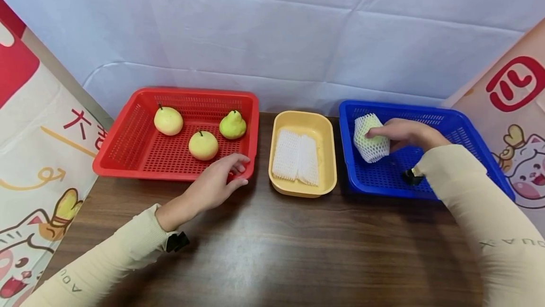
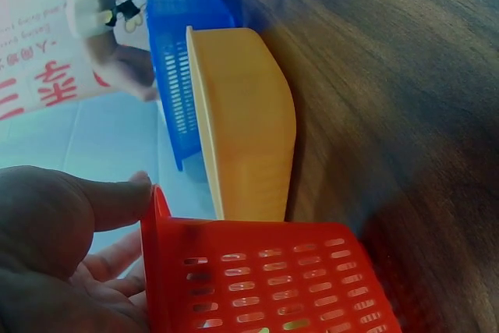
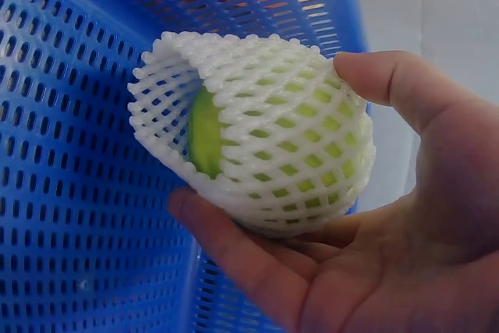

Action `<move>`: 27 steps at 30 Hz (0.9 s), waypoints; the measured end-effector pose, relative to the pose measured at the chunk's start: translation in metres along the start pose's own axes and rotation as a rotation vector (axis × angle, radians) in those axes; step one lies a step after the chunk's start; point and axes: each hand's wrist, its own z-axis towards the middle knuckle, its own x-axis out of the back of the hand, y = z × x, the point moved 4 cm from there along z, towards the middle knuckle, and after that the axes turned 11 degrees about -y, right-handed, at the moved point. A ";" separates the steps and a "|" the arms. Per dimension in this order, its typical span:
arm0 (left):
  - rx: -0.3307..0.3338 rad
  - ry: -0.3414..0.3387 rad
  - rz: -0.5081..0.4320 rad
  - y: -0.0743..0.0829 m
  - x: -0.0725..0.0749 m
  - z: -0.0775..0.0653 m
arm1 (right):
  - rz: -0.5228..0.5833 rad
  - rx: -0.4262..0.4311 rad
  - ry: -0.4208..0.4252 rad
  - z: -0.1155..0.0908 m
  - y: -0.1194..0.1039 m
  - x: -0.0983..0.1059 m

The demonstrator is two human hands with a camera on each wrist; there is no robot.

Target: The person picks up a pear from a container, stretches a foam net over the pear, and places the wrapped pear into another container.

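Note:
My right hand (image 1: 406,133) holds a green pear (image 3: 207,134) in a white foam net sleeve (image 3: 288,126), over the left part of the blue basket (image 1: 430,110). The thumb presses one side and the fingers support it from below; the sleeve's open end leaves part of the fruit's skin bare. My left hand (image 1: 215,181) rests at the near right corner of the red basket (image 1: 170,174), fingers loosely bent and thumb tip at the rim. Inside that basket lie two round yellow pears (image 1: 168,121) and a green pear (image 1: 232,125).
Between the two baskets stands a yellow tub (image 1: 327,155) with flat white foam net sleeves (image 1: 287,155) in it. All three containers sit on a dark wooden table (image 1: 289,245), before a pale cloth backdrop (image 1: 264,32). Printed panels (image 1: 523,155) flank the sides.

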 end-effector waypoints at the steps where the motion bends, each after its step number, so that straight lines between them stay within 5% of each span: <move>1: -0.001 0.001 0.004 0.000 0.000 0.000 | 0.009 0.000 -0.003 0.002 0.001 -0.001; 17: -0.001 0.004 0.033 0.002 0.001 -0.001 | 0.231 0.026 -0.085 0.030 0.010 -0.010; 27: 0.006 0.007 0.034 0.003 0.000 -0.001 | 0.173 0.005 -0.022 0.029 0.011 -0.013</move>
